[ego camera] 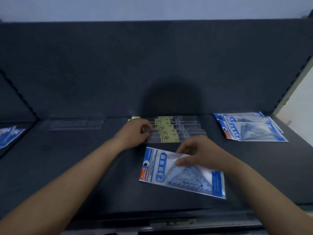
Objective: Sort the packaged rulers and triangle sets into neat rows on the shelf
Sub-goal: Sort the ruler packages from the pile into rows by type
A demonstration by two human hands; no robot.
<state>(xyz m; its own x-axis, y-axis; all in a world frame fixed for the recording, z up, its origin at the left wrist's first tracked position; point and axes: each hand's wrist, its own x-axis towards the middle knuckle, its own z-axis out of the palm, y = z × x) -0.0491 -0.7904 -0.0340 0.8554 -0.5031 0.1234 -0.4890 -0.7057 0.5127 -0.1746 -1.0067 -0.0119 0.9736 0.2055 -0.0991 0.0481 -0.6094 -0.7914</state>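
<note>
Shelf: dark flat shelf board [71, 160] w/ dark back panel.
Rulers: clear plastic packaged rulers w/ yellow labels [171, 129], overlapped in a row at centre, near back.
Left hand [135, 133]: on left end of the rulers, fingers curled, pinching a pack edge.
Right hand [196, 153]: thumb and fingers pinch top edge of blue-white triangle set pack [183, 173], lying tilted in front of the rulers.
Stack: more blue-white triangle packs [250, 128] at right, overlapped.
Far left: another blue pack [9, 135], partly cut off.

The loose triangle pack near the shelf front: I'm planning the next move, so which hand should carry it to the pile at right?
Right hand: it already pinches the triangle pack, nearest the pile. Left hand rests on the rulers.
</note>
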